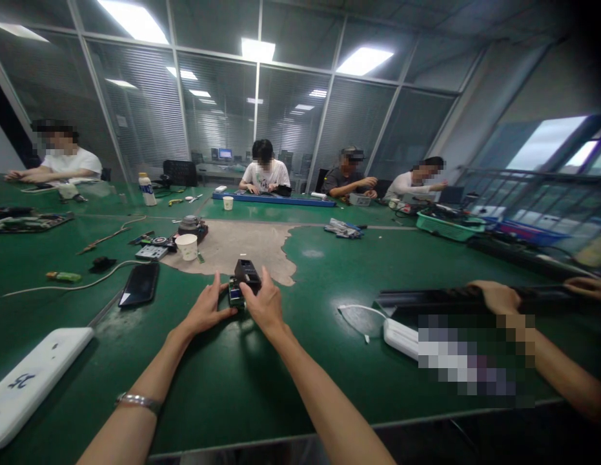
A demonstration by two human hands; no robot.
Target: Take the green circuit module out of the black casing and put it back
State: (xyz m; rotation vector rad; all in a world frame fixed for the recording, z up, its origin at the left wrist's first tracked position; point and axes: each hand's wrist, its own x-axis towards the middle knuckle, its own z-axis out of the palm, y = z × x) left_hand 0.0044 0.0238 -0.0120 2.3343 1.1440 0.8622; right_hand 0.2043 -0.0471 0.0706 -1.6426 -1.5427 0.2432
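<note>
Both my arms reach forward over a green table (232, 374). Between my hands sits a small black device (245, 274) with a green circuit board part at its lower left. My left hand (208, 309) rests on the table at the device's left side, thumb and forefinger touching its lower part. My right hand (264, 302) is curled around the device's right side, fingers pressed against it. A silver bracelet (138, 402) circles my left wrist.
A black phone (140, 284) lies left of my hands, with a paper cup (188, 247), small parts and cables beyond. A white case (31, 378) sits at near left. At right a co-worker's arms (527, 336) rest by a white charger (399, 336). Several people sit at the far side.
</note>
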